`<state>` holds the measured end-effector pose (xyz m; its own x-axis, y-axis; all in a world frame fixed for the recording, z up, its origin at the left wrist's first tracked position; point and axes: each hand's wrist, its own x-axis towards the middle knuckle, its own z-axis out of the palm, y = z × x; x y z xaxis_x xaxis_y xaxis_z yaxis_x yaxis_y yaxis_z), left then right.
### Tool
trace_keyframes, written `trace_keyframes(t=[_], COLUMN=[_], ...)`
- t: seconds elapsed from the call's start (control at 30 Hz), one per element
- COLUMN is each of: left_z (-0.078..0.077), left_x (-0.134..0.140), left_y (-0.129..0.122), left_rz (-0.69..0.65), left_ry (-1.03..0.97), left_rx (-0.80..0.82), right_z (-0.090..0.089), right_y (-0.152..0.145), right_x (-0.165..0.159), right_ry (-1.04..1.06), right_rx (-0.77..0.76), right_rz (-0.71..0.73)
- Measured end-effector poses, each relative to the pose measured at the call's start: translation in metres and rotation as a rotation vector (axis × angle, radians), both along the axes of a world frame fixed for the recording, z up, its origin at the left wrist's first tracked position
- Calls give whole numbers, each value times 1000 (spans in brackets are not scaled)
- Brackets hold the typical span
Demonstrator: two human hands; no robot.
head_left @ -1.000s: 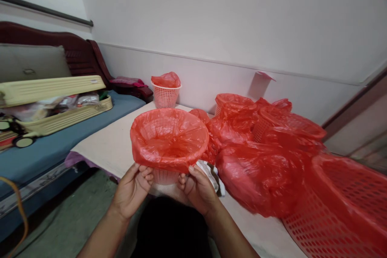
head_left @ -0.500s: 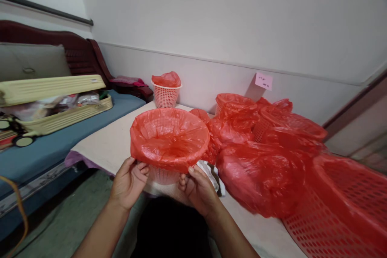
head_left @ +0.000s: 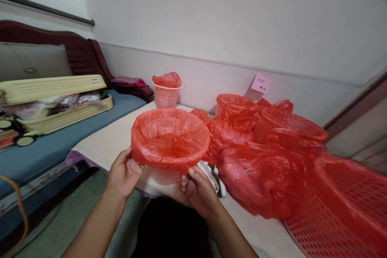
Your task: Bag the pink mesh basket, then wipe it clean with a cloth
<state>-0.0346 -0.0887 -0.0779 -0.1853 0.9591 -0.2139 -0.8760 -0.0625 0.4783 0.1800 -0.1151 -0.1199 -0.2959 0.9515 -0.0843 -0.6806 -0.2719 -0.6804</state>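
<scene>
Leftward slides the left hand, now gripping the red liner rim (right hand clutches the basket underneath).

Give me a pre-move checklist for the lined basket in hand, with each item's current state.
1. Left hand on the red bag at the left rim: ok.
2. Right hand under the small basket at its right side: ok.
3. Bag folded over the rim on the near side: ok; far side: cannot tell.
4. Bag bottom pushed down fully into the basket: cannot tell.
5. Bare table surface behind the basket: ok.
6. Lined baskets pile close on the right, touching: cannot tell.
</scene>
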Motion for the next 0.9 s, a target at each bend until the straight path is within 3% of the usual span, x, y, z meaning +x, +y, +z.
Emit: trace_keyframes(t=[0.47,0.9], left_z=[-4,-18], left_x=[-2,-4], left_y=[-6,-22], left_rz=[33,-62], left_ry=[-79,-118], left_rx=[-26,0], right_z=[-1,1], right_y=[-2,-4], right_x=[0,-2], right_ry=[11,20], right_rx=[18,15], right_rz=[28,32])
